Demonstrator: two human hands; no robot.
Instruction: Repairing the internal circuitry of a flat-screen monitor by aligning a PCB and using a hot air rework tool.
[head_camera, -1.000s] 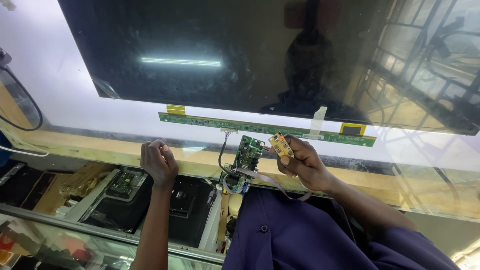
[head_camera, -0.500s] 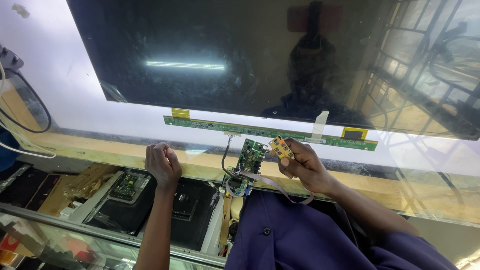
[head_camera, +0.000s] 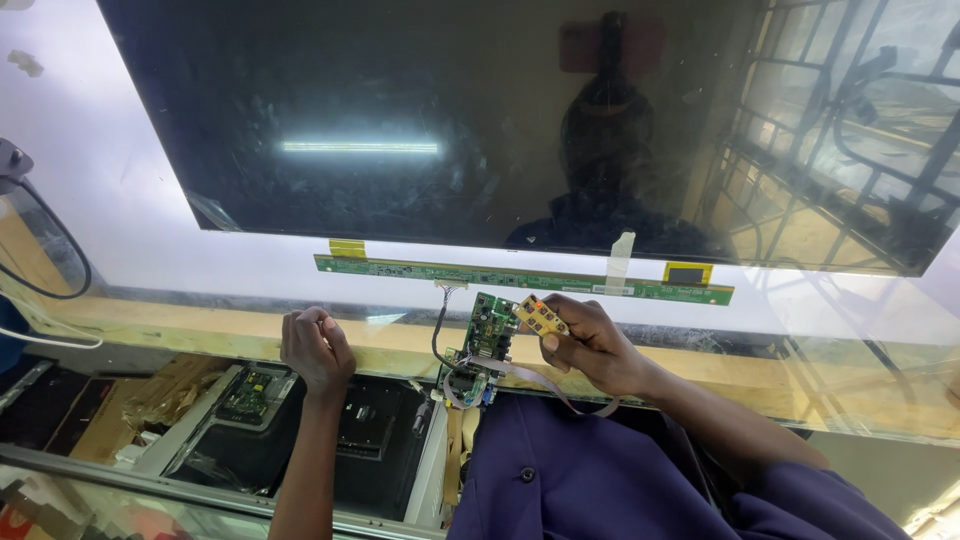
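Observation:
My right hand (head_camera: 592, 345) grips a small yellow button board (head_camera: 541, 315) between thumb and fingers. Just left of it a green circuit board (head_camera: 489, 328) stands upright, with a black wire and a flat ribbon cable (head_camera: 540, 378) hanging from it. My left hand (head_camera: 316, 350) is curled into a loose fist at the edge of the glass counter, holding nothing that I can see. Beyond both hands a long green strip board (head_camera: 520, 279) lies along the bottom edge of a large dark display panel (head_camera: 480, 130).
The panel lies on a lit white surface (head_camera: 120, 200). Under the glass counter (head_camera: 870, 390) sit another circuit board (head_camera: 246, 393) and a black casing (head_camera: 375, 430). A black cable (head_camera: 55, 260) loops at the far left.
The view has shifted slightly. Both hands keep their positions and the right hand still grips the yellow button board.

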